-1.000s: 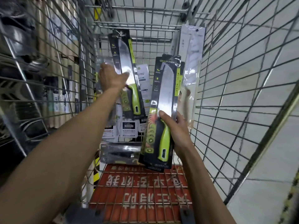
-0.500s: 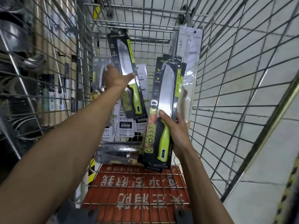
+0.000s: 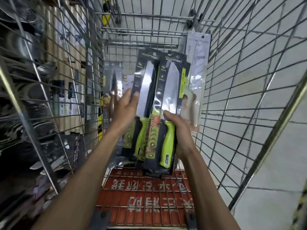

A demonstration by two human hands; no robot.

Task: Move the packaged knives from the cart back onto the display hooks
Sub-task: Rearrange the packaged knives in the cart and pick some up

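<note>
Reaching into the wire cart (image 3: 272,137), both hands hold packaged knives upright above its floor. The left hand (image 3: 123,113) grips the left knife pack (image 3: 146,90), a black card with a broad steel blade and a green handle. Its thumb lies across the front beside the blade and its fingers are tucked behind the card. The right hand (image 3: 180,135) is closed round the lower part of the right knife pack (image 3: 169,90), which is of the same make. Its thumb presses the front just above the green handle and its fingers wrap the right edge. More card edges show behind the bottom of this pack, though how many I cannot tell. The two packs stand side by side, the right one overlapping the left one's right edge.

Behind the left hand, a pack with a saw-toothed knife (image 3: 112,80) stands at the far end of the cart. A tall clear pack (image 3: 198,63) leans in the far right corner, just beside the right knife pack. A red sign (image 3: 144,196) with white characters lies under the wire floor near the person. Outside the left wall are blurred shelves of metal kitchenware (image 3: 29,90), and pale floor tiles (image 3: 274,188) show through the right wall.
</note>
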